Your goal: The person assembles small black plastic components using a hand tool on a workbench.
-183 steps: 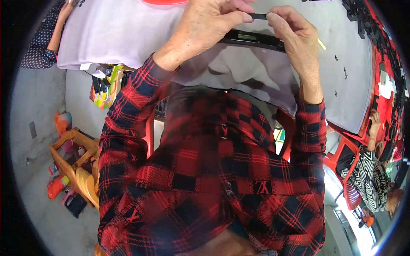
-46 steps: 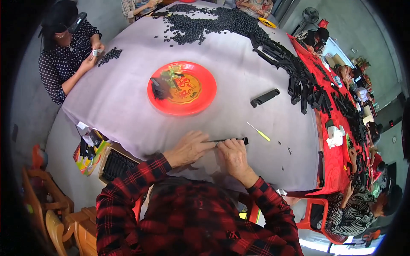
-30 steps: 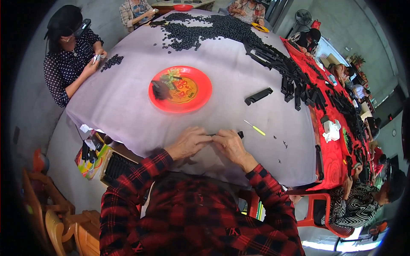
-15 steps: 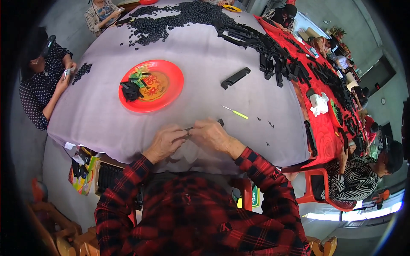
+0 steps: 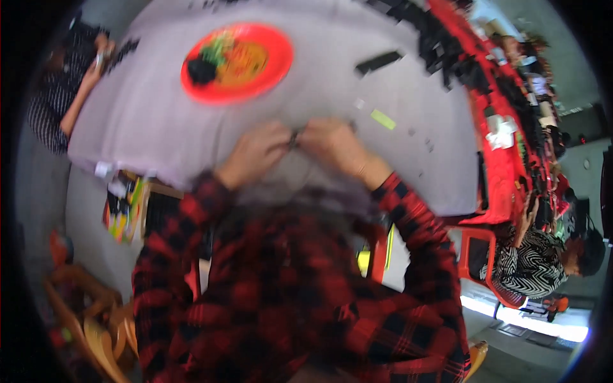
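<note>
My left hand and my right hand meet over the near part of the cloth-covered table, fingertips almost touching. Both are closed in a pinch on a small dark part, mostly hidden by the fingers and smeared by motion. Beyond them, to the right, lies a thin tool with a yellow-green handle. Farther off is a long black plastic piece. On the left, a red oval plate holds a black clump and some green and yellow bits.
Many black pieces are heaped along the right, beside a red-covered table. Tiny dark scraps lie right of my hands. One person sits at left, another at right by a red chair.
The whole view has shifted, so table, plate and hands all sit higher in the picture, now blurred. My hands stay together on the dark part.
</note>
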`<state>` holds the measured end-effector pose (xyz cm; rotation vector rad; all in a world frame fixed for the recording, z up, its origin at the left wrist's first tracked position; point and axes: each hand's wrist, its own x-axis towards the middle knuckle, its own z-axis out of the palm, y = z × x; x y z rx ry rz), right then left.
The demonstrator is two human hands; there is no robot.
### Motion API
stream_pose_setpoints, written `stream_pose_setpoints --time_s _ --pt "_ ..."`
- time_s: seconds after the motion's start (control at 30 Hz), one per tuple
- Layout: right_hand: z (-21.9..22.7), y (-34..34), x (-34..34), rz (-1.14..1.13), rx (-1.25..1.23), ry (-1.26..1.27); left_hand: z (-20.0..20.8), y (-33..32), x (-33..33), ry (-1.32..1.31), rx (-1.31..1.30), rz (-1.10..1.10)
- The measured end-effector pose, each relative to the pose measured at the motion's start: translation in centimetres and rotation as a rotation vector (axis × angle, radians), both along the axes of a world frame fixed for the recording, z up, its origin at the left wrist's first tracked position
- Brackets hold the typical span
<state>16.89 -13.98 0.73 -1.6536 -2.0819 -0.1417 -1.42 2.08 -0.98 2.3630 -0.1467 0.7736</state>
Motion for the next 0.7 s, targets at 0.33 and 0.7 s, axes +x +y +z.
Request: stream_pose_setpoints --time_s 0.33,0.7 --pt "2.6 0.7 1.5 0.039 -0.089 0.002 -0.1 1.7 1.0 0.046 0.033 -0.064" --pt "3.7 0.1 0.4 0.029 -0.166 -0.019 0.1 2.6 0.4 0.080 0.150 -0.166"
